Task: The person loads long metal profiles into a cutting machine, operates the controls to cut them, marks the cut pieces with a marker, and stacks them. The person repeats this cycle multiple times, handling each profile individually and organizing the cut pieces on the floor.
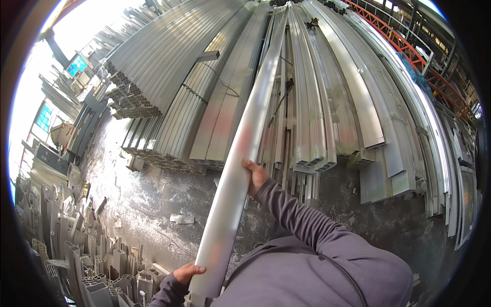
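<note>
A long, wide silvery metal profile (225, 210) runs from in front of my body up toward the far stacks. My left hand (187, 273) grips it close to its near end, with the thumb on top and the other fingers hidden beneath. Further up, my right hand (257, 177) is closed on its right edge, its fingertips partly out of sight. The profile slants away from me, its far part over other long profiles. Faint reddish patches show on its face.
Stacked metal profiles (169, 61) fill the far left, with more long bars (307, 102) in the middle and right. Upright offcuts (102, 271) crowd the lower left. A small pale scrap (182, 219) lies on the stained floor (153, 199). Orange metal framework (399, 41) stands far right.
</note>
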A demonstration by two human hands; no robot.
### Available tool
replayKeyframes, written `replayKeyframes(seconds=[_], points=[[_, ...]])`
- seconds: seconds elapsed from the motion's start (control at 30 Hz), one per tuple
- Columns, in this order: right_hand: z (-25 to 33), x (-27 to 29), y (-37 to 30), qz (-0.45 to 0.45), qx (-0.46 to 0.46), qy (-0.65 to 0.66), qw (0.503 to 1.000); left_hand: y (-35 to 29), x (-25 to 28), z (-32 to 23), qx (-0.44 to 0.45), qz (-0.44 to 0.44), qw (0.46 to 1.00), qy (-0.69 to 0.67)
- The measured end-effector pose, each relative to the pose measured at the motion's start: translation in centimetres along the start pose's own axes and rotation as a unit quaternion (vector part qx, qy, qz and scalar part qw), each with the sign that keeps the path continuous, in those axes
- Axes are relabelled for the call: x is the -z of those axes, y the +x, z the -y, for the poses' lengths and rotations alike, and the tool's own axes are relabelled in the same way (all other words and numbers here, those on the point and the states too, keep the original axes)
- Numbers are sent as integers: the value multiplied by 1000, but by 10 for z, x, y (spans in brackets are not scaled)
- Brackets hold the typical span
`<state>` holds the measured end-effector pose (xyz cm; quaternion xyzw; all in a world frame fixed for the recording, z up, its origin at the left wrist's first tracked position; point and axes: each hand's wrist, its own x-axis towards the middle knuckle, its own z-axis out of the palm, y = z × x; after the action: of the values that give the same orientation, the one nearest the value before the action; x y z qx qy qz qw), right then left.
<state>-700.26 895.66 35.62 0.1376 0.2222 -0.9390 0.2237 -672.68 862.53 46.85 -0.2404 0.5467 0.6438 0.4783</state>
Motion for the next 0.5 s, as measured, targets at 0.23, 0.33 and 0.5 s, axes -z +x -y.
replayKeyframes(seconds=[0.23, 0.33, 0.5], points=[[-78, -42, -135, 73, -120, -4, 990, -125, 21, 106, -33, 39, 998, 37], [-49, -16, -117, 187, 6, -221, 957, -130, 19, 121, -70, 9, 994, 89], [27, -15, 10, 47, 291, -416, 860, -145, 5, 124, -3, -20, 999, 48]])
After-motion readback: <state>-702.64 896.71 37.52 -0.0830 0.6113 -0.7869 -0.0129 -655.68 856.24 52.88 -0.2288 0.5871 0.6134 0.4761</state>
